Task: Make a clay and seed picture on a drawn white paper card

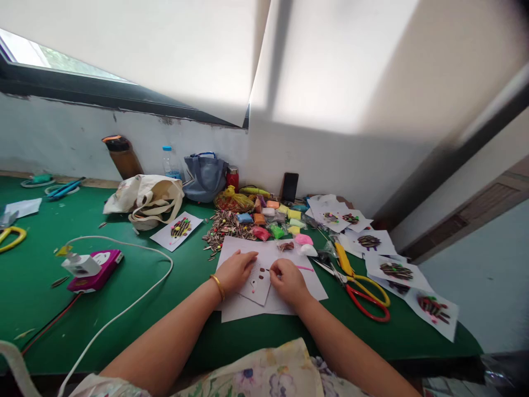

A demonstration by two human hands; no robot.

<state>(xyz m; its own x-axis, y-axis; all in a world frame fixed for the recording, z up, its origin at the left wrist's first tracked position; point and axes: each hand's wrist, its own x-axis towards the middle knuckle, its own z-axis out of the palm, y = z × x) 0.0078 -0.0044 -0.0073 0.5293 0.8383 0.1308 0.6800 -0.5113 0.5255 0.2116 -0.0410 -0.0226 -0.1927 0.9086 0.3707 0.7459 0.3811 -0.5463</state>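
My left hand [236, 271], with a gold bangle at the wrist, lies on a small white card [258, 298], fingers stretched out along its upper part. The card bears brown clay pieces [261, 277], an eye-like spot and a pink ball near its lower end. At the card's right edge my right hand [288, 281] is closed in a pinch. A small dark tip shows at its fingertips; what it belongs to is too small to make out. Under both hands lie larger white sheets [316, 289]. A thin pink clay strip [305, 268] sits to the right of my right hand.
Sunflower seeds [227, 231] and coloured clay packs [273, 212] lie beyond the sheets. Scissors [367, 295] and decorated cards [397, 270] are on the right. A power strip [95, 273] with a white cable, bags [204, 176] and a bottle [168, 162] stand left and behind.
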